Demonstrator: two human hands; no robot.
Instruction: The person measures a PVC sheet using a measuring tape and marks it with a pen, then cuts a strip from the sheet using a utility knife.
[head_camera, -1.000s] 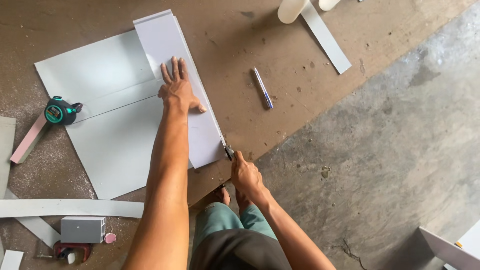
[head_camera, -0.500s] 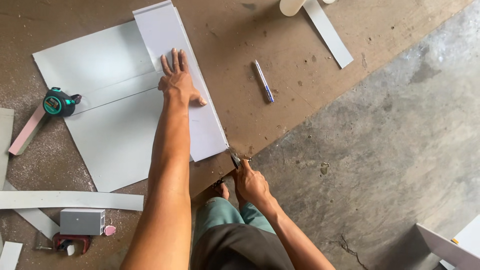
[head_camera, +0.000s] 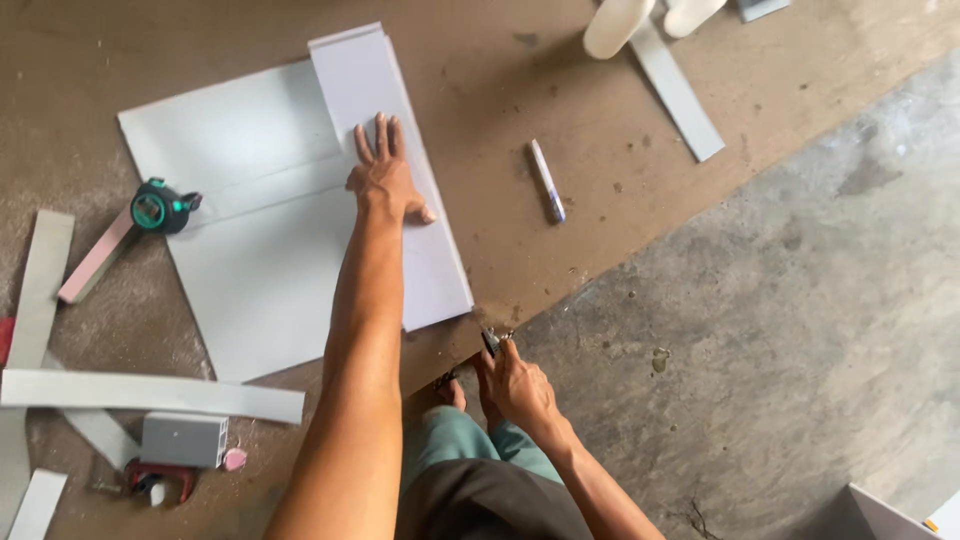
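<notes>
My left hand (head_camera: 385, 178) lies flat, fingers spread, on a long pale strip panel (head_camera: 360, 80) that rests over a large light grey sheet (head_camera: 240, 270) on a brown board (head_camera: 500, 90). My right hand (head_camera: 518, 385) grips a small cutter (head_camera: 491, 342), its tip just off the strip's near right corner at the board's edge. My knee in green trousers (head_camera: 455, 445) sits under the arms.
A marker pen (head_camera: 546, 180) lies right of the strip. A green tape measure (head_camera: 158, 207) and a pinkish stick sit to the left. Grey offcut strips (head_camera: 150, 392), a small grey block (head_camera: 183, 440) and a red tool lie at lower left. Concrete floor (head_camera: 780, 330) spreads right.
My right hand has drawn the cutter further down, past the strip's near end. The left hand stays pressed on the strip.
</notes>
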